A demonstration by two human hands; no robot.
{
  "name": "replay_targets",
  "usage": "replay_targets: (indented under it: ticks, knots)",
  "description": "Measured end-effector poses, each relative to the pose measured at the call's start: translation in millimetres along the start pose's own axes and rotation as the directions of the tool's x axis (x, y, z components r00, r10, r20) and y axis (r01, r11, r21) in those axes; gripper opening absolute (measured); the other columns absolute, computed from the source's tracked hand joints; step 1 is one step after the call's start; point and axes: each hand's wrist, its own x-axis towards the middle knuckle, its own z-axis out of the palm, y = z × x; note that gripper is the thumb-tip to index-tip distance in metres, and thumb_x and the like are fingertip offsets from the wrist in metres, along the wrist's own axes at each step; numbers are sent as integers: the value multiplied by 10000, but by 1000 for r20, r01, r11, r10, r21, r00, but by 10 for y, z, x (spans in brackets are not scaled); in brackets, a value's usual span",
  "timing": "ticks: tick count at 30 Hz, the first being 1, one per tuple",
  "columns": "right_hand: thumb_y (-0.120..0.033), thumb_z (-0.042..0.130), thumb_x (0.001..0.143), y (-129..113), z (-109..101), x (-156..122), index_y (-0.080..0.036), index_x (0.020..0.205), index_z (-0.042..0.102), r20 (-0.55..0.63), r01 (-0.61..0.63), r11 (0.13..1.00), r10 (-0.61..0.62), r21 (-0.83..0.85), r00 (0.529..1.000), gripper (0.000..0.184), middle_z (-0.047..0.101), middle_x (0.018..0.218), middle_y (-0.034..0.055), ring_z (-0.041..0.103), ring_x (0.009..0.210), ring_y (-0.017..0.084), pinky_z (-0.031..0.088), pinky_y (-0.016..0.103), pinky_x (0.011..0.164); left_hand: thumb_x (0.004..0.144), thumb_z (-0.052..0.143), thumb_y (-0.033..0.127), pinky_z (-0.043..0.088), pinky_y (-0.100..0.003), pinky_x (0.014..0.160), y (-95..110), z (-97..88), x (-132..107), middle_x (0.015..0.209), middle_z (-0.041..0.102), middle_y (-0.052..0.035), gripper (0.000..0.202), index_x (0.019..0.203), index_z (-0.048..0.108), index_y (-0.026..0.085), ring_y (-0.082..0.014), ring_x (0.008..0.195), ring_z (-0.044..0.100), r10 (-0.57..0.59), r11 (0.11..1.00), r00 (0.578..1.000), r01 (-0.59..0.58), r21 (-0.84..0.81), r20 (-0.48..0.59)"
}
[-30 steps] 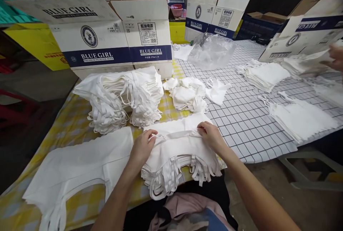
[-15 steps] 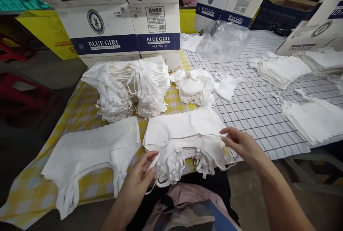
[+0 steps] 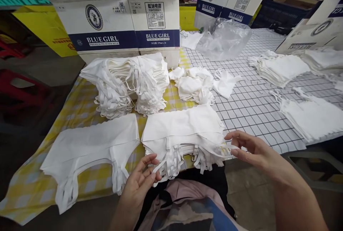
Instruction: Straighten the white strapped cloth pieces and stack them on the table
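Note:
A pile of white camisoles [image 3: 184, 123] lies in front of me, its thin straps hanging toward the table's near edge. At the pile's near left corner, my left hand [image 3: 144, 175] pinches a white strap [image 3: 158, 168] between thumb and fingers. To the right of the pile, my right hand [image 3: 252, 148] is closed at the fingertips on another white strap [image 3: 230, 146]. A second, spread camisole stack [image 3: 93, 145] rests to the left, its straps over the near edge. Behind both stands a tall folded stack of camisoles [image 3: 128, 77], straps bunched in front.
Crumpled white pieces [image 3: 194, 84] lie behind the pile. More white stacks [image 3: 284, 68] are at the right on the grid-patterned cloth [image 3: 246, 113]. A beer carton [image 3: 112, 23] stands at the back, with a clear plastic bag [image 3: 225, 39] to its right.
My right hand has moved right and slightly down, and my left hand slightly down. The top camisole's near part now lies flatter, and the strap that arched over it has dropped.

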Motion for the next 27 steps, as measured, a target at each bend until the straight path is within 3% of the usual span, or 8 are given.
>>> replay_targets:
  ticks: [7, 11, 16, 19, 21, 24, 27]
  knots:
    - [-422, 594, 821, -18, 9, 20, -208, 1030, 577, 36, -10, 990, 5, 143, 999, 299, 496, 736, 4, 471, 668, 125, 392, 239, 603, 713, 676, 392, 472, -221, 616, -6, -66, 27, 975, 611, -34, 440, 1108, 559, 238, -129, 676, 583, -25, 999, 999, 27, 46, -41]
    - [-405, 568, 847, -50, -12, 15, -193, 981, 582, 78, -4, 991, -6, 137, 997, 251, 538, 798, 24, 484, 679, 120, 408, 240, 616, 738, 655, 421, 496, -246, 644, -38, -197, 66, 1000, 627, -37, 484, 1169, 513, 252, -144, 683, 599, -95, 984, 994, 86, 157, 46]
    - [-386, 540, 867, -111, -10, -34, -193, 985, 583, 276, -2, 999, -9, 38, 961, 231, 578, 794, 28, 530, 692, 131, 433, 250, 646, 799, 568, 461, 515, -285, 717, -76, -275, 87, 1067, 625, -54, 498, 1236, 460, 247, -193, 827, 631, -78, 935, 992, 39, 353, 96]
    - [-358, 557, 853, -91, 17, -22, -202, 975, 599, 348, 56, 994, -21, -90, 937, 202, 614, 857, 37, 553, 744, 144, 433, 249, 664, 802, 546, 472, 514, -283, 733, -55, -285, 122, 1070, 640, -58, 459, 1197, 516, 241, -207, 891, 631, 19, 832, 998, -50, 552, 63]
    - [-340, 558, 844, -46, 23, 25, -215, 975, 604, 302, 74, 983, -20, -169, 953, 187, 624, 940, 42, 562, 797, 154, 435, 251, 682, 800, 531, 479, 509, -272, 721, -8, -301, 199, 1059, 649, -45, 409, 1142, 565, 256, -204, 895, 632, 124, 718, 992, -104, 688, 21]
    - [-364, 522, 852, 63, -12, 177, -217, 952, 607, 159, 41, 967, -1, -252, 987, 198, 637, 926, 41, 569, 802, 166, 431, 265, 676, 810, 494, 470, 488, -262, 692, 93, -345, 452, 978, 664, -25, 351, 1075, 601, 267, -188, 826, 632, 303, 518, 953, -142, 843, -25]
    - [-401, 478, 856, 207, -74, 448, -204, 891, 607, -75, -11, 953, -12, -302, 997, 238, 639, 842, 38, 564, 759, 174, 419, 282, 655, 838, 434, 433, 462, -278, 692, 174, -394, 856, 944, 654, -44, 352, 1071, 591, 221, -187, 763, 619, 429, 344, 903, -159, 925, -4]
